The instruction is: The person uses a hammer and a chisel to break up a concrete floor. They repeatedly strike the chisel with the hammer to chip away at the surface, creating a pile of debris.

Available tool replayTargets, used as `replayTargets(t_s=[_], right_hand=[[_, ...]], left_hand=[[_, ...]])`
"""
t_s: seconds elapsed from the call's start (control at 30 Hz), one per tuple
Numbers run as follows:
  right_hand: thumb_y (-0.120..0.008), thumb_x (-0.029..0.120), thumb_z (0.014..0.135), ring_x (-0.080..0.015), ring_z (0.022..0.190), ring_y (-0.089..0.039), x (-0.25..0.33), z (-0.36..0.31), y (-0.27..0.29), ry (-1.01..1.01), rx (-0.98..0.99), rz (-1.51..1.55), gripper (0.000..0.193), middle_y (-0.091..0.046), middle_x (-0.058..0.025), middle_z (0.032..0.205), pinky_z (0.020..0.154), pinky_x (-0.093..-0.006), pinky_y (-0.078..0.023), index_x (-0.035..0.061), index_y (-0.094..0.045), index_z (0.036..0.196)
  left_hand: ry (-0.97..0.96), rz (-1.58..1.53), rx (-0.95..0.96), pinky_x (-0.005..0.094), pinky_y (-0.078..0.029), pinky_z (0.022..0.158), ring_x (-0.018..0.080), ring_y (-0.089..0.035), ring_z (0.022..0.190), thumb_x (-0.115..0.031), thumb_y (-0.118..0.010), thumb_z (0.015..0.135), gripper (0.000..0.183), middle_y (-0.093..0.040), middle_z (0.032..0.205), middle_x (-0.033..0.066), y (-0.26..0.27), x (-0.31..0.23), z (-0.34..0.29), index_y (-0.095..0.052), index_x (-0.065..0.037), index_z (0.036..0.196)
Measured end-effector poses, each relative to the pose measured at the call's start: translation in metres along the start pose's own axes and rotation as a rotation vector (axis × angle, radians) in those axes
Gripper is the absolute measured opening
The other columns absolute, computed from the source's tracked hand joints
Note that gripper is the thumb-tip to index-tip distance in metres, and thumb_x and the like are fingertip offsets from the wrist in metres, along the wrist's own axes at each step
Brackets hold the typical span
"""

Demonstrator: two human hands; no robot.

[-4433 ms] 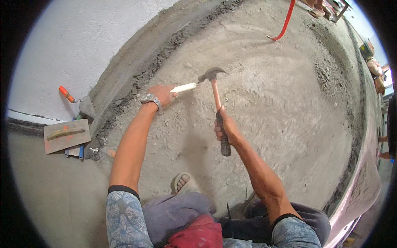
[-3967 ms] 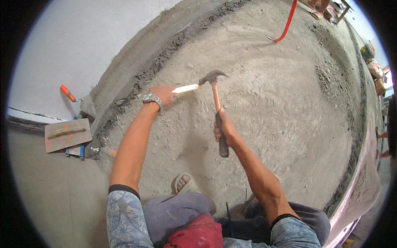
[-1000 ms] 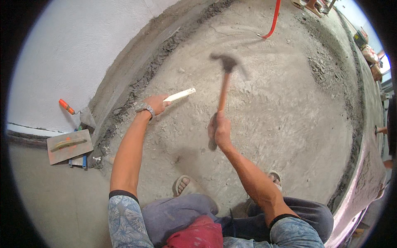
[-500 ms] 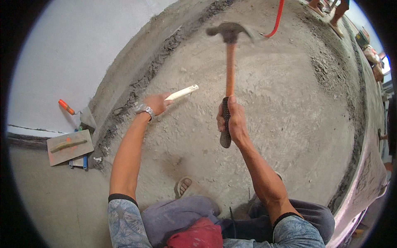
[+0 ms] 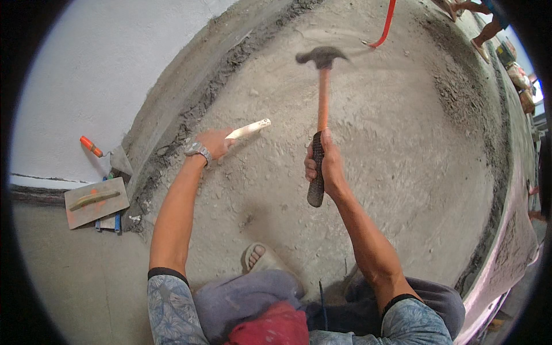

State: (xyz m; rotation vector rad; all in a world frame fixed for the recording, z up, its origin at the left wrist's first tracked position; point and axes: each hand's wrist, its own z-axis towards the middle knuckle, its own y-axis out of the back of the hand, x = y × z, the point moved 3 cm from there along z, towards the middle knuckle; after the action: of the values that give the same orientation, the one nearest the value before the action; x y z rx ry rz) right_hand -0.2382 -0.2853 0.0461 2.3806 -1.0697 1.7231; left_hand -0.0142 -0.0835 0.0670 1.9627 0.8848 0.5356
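My right hand (image 5: 329, 165) is closed round the black grip of a claw hammer (image 5: 323, 98), which points away from me with its dark head at the far end. In my left hand (image 5: 214, 142) is a short cream-white rod (image 5: 248, 129), its dotted end slanting to the right. The rod's other end is hidden by the hand. Hammer head and rod are apart. Beneath both hands lies rough grey concrete ground (image 5: 287, 172) strewn with small crumbs.
A plastering float (image 5: 96, 202) and an orange-handled trowel (image 5: 92, 147) lie by the white wall (image 5: 103, 75) at left. Far ahead is a red curved bar (image 5: 386, 26). Loose rubble (image 5: 460, 92) runs along the right, where another person's legs (image 5: 489, 31) show.
The hammer head has come slightly nearer and to the right. My left hand and the rod have shifted a little left. The other person's legs appear farther right.
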Motion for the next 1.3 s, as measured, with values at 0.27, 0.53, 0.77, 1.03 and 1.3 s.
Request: replayTargets(t_s=[0.27, 0.53, 0.77, 1.03, 1.3], right_hand=[[-0.035, 0.058, 0.099, -0.0122, 0.046, -0.044, -0.076, -0.006, -0.001, -0.313, 0.067, -0.129, 0.057, -0.045, -0.0003, 0.057, 0.042, -0.0308, -0.038, 0.0084, -0.047, 0.072], [-0.036, 0.061, 0.097, -0.0126, 0.048, -0.044, -0.105, -0.030, 0.022, -0.450, -0.016, 0.052, 0.058, -0.045, 0.0000, 0.059, 0.044, -0.0307, -0.039, 0.0095, -0.046, 0.073], [-0.036, 0.061, 0.097, -0.0114, 0.045, -0.044, -0.029, -0.025, 0.008, -0.086, -0.059, -0.219, 0.060, -0.047, -0.0004, 0.056, 0.041, -0.0287, -0.036, 0.0086, -0.048, 0.070], [-0.042, 0.057, 0.097, -0.0126, 0.045, -0.044, -0.029, -0.029, -0.011, 0.263, -0.079, -0.206, 0.058, -0.046, -0.0014, 0.055, 0.041, -0.0301, -0.037, 0.0075, -0.050, 0.068], [-0.041, 0.065, 0.094, -0.0120, 0.044, -0.045, -0.023, -0.017, 0.010, -0.132, -0.024, -0.097, 0.063, -0.045, -0.0007, 0.054, 0.040, -0.0296, -0.038, 0.0066, -0.049, 0.072]], left_hand=[[-0.012, 0.093, -0.052, 0.0484, -0.051, 0.080, 0.0319, -0.065, 0.099, -0.038, -0.051, 0.095, 0.035, -0.068, 0.109, 0.0106, 0.003, -0.001, -0.001, -0.056, -0.020, 0.125], [0.108, -0.007, -0.106, 0.0476, -0.051, 0.076, 0.0330, -0.066, 0.093, -0.040, -0.051, 0.095, 0.045, -0.069, 0.102, 0.0143, 0.011, 0.010, -0.012, -0.050, -0.022, 0.136], [-0.064, -0.122, -0.069, 0.0482, -0.050, 0.075, 0.0370, -0.066, 0.088, -0.038, -0.050, 0.096, 0.043, -0.069, 0.097, 0.0168, -0.012, -0.008, 0.002, -0.049, -0.021, 0.135], [-0.106, -0.034, -0.109, 0.0496, -0.050, 0.074, 0.0372, -0.066, 0.084, -0.039, -0.050, 0.096, 0.043, -0.069, 0.093, 0.0169, -0.015, -0.012, -0.001, -0.048, -0.022, 0.135], [-0.025, -0.015, -0.021, 0.0481, -0.050, 0.078, 0.0339, -0.067, 0.090, -0.040, -0.050, 0.096, 0.042, -0.070, 0.098, 0.0134, -0.003, -0.020, -0.004, -0.049, -0.022, 0.134]])
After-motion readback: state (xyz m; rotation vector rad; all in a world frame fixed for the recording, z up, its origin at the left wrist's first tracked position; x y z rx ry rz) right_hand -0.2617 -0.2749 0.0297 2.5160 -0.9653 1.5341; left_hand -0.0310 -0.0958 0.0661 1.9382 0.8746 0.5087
